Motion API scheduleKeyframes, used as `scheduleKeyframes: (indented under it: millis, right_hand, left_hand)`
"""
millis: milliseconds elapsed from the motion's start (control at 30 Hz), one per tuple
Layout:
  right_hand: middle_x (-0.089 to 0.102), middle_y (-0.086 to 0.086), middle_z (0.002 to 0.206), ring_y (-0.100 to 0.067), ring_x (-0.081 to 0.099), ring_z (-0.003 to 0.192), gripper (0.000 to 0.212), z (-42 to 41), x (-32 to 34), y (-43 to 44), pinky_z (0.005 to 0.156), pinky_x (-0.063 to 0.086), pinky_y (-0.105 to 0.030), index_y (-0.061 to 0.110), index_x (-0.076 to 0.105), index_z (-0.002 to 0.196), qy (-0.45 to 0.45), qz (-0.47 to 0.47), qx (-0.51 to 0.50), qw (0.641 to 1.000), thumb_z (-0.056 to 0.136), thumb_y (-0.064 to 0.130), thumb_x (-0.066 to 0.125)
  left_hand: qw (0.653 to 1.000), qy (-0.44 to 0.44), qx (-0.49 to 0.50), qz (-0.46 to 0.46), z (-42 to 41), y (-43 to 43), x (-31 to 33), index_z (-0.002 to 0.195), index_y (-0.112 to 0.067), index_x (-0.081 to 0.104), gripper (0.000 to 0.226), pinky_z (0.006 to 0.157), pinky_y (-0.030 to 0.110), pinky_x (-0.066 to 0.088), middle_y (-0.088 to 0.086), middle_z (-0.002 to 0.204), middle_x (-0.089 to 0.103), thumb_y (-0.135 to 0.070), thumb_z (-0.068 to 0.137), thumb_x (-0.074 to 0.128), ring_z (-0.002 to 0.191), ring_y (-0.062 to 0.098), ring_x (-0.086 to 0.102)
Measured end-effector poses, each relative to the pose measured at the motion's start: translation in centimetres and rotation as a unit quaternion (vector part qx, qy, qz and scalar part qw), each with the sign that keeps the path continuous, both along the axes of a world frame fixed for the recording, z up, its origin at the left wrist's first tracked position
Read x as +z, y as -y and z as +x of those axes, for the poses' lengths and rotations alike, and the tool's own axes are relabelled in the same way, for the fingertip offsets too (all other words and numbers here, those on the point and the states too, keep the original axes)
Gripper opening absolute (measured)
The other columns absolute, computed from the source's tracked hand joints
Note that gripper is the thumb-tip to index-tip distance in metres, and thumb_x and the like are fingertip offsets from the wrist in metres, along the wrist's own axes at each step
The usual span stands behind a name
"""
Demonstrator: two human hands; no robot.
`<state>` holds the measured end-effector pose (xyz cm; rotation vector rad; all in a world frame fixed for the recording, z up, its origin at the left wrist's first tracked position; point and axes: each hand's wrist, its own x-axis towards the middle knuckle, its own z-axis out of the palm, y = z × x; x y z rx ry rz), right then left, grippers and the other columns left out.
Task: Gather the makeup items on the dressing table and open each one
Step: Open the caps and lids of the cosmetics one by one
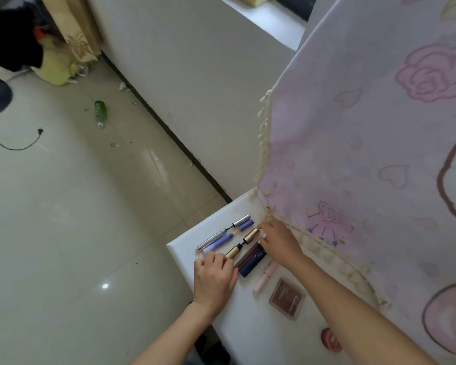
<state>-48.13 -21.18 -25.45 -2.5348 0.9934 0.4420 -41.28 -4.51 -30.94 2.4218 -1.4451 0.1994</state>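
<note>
Several makeup items lie in a row on the white dressing table (184, 248). A silver tube (216, 237) and a purple tube (231, 235) lie opened at the far end. A gold tube (234, 252) is pulled apart from its gold cap (251, 235), its wand showing between them. My left hand (215, 275) holds the gold tube's lower end. My right hand (279, 241) pinches the gold cap. A dark blue and brown tube (252, 260) lies beside them, then a pink tube (266, 276) and a brown compact (287, 298).
A pink flowered cloth (366, 154) with a tasselled fringe hangs over the table's right side. A red round object (331, 339) lies near the front. On the tiled floor left lie a green bottle (100, 111) and a black cable with plug (16, 143).
</note>
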Motion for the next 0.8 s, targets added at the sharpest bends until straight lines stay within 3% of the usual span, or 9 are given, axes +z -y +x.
scheduleKeyframes:
  millis: [300, 533, 667, 800]
  right_hand:
    - [0.047, -0.007, 0.131, -0.025, 0.044, 0.116, 0.034, -1.4, -0.3, -1.0, 0.093, 0.038, -0.033, 0.012, 0.050, 0.126, -0.026, 0.010, -0.018, 0.999, 0.094, 0.015, 0.037]
    - [0.045, -0.008, 0.135, -0.025, 0.039, 0.122, 0.042, -1.9, -0.1, -1.5, 0.097, 0.036, -0.035, 0.018, 0.042, 0.134, -0.051, 0.020, -0.029, 0.998, 0.092, 0.015, 0.039]
    - [0.046, -0.008, 0.134, -0.025, 0.040, 0.121, 0.041, -1.9, 0.2, -1.7, 0.096, 0.036, -0.033, 0.017, 0.044, 0.132, -0.041, 0.028, -0.050, 0.998, 0.091, 0.015, 0.039]
    - [0.046, -0.007, 0.132, -0.022, 0.041, 0.120, 0.038, -2.2, 1.2, -1.8, 0.098, 0.037, -0.031, 0.016, 0.048, 0.129, 0.038, 0.047, -0.113, 0.992, 0.092, 0.012, 0.042]
  left_hand:
    - [0.997, -0.011, -0.017, 0.069, -1.6, 0.0, 0.7, 0.056, -0.019, 0.059, 0.020, 0.057, 0.031, 0.017, -0.001, 0.054, 0.054, -0.015, 0.071, 0.047, 0.053, 0.020, 0.048]
    - [0.993, -0.011, -0.004, 0.118, -1.9, 0.3, 0.6, 0.055, -0.018, 0.058, 0.020, 0.056, 0.031, 0.015, 0.000, 0.054, 0.054, -0.007, 0.064, 0.043, 0.058, 0.021, 0.041]
    - [0.992, -0.013, -0.013, 0.125, -1.7, 0.4, 0.8, 0.051, -0.017, 0.058, 0.013, 0.057, 0.030, 0.018, 0.000, 0.051, 0.055, -0.007, 0.050, 0.067, 0.056, 0.022, 0.047]
    - [0.996, -0.018, -0.001, 0.084, -1.7, 0.3, 1.1, 0.052, -0.018, 0.058, 0.017, 0.056, 0.031, 0.015, -0.001, 0.051, 0.054, -0.012, 0.065, 0.048, 0.059, 0.021, 0.043]
